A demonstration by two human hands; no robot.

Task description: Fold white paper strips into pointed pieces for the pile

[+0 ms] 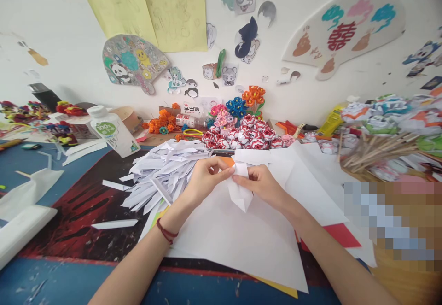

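Between my two hands is a small piece of folded white paper (241, 197), its pointed lower end hanging down above the sheets. My left hand (207, 178) pinches its upper left edge between thumb and fingers. On the other side, my right hand (264, 183) grips the paper with the thumb across its front. Large white sheets (255, 245) lie flat under both hands. Left of them spreads a heap of folded white paper strips (165, 167), and a single strip (115, 224) lies apart from it on the dark mat.
Red-and-white paper flowers (247, 134) crowd the back of the table. A white bottle (112, 131) stands at the back left. At the right are flowers on wooden sticks (386, 150) and a red sheet (341, 236). A white object (26, 231) sits at the left edge.
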